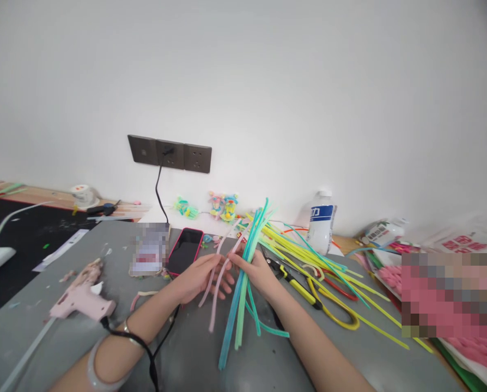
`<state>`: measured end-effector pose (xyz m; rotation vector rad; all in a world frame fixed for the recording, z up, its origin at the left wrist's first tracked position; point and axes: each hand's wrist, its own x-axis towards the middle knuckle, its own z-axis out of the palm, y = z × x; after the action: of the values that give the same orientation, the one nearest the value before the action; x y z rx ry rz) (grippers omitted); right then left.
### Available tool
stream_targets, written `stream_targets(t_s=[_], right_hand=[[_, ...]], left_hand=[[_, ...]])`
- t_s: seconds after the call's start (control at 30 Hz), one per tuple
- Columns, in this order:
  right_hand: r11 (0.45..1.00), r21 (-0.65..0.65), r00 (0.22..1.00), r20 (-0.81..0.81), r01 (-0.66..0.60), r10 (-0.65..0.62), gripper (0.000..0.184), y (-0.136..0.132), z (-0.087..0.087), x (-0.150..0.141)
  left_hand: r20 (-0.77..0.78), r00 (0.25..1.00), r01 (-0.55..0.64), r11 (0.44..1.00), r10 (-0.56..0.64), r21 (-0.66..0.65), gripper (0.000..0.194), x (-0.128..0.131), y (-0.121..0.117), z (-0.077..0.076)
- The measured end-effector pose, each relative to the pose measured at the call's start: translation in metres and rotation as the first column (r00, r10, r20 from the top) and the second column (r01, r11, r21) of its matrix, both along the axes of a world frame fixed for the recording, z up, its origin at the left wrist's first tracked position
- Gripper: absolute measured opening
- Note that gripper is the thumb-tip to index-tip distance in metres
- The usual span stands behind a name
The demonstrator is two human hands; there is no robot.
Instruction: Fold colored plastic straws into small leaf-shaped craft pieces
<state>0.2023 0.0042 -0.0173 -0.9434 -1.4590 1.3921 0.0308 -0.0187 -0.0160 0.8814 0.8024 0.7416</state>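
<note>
A bundle of teal and light green pipe cleaners [232, 326] stands almost upright in my right hand [256, 270], whose thumb and fingers are closed around its middle. Two pale pink pipe cleaners [214, 305] hang just left of the bundle. My left hand [207, 276] pinches at these pink ones, its other fingers loosely spread, close to my right fingertips. Yellow pipe cleaners [309, 256] lie spread on the grey tabletop [178, 354] to the right. Beside them rest yellow-and-black handled pliers [303, 288].
A pale pink glue gun [82, 302] lies at left, its black cord running under my left forearm. Behind are two phones [185, 247] [149, 250], small pipe-cleaner figures [223, 207] and a white bottle [320, 223]. Wall sockets [170, 154] hold a plugged black cable.
</note>
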Motion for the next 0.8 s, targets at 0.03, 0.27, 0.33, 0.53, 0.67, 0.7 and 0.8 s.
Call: stream_targets(t_s=[0.03,0.27,0.33,0.53,0.67,0.7,0.8], right_hand=[[1.0,0.012,1.0,0.006,-0.009,0.009,0.03,-0.001,0.0,-0.001],[0.999,0.029,0.999,0.012,-0.032,0.032,0.034,0.002,-0.002,-0.002],[0.998,0.046,0.998,0.026,0.05,-0.052,0.037,0.005,-0.002,0.004],[0.917,0.145,0.925,0.029,0.371,-0.379,0.047,0.022,0.023,0.046],[0.759,0.462,0.788,0.183,0.46,-0.588,0.043,0.025,0.062,0.069],[0.73,0.508,0.764,0.196,0.457,-0.615,0.041,0.025,0.072,0.071],[0.637,0.653,0.623,0.311,0.409,-0.718,0.037,0.029,0.097,0.065]], left_hand=[[-0.014,1.0,0.014,1.0,-0.014,0.002,0.042,0.001,-0.001,-0.001],[0.029,0.997,0.072,0.997,-0.071,-0.011,0.039,0.0,-0.003,0.004],[0.029,0.999,0.034,0.999,-0.034,0.013,0.038,-0.001,-0.001,0.004],[0.13,0.973,-0.195,0.98,0.19,0.032,0.036,-0.004,0.007,0.002],[0.296,0.876,-0.422,0.903,0.382,0.082,0.037,-0.006,0.01,0.007],[0.349,0.825,-0.504,0.858,0.444,0.101,0.037,-0.007,0.01,0.01],[0.468,0.68,-0.691,0.706,0.564,0.152,0.036,-0.013,0.01,0.019]])
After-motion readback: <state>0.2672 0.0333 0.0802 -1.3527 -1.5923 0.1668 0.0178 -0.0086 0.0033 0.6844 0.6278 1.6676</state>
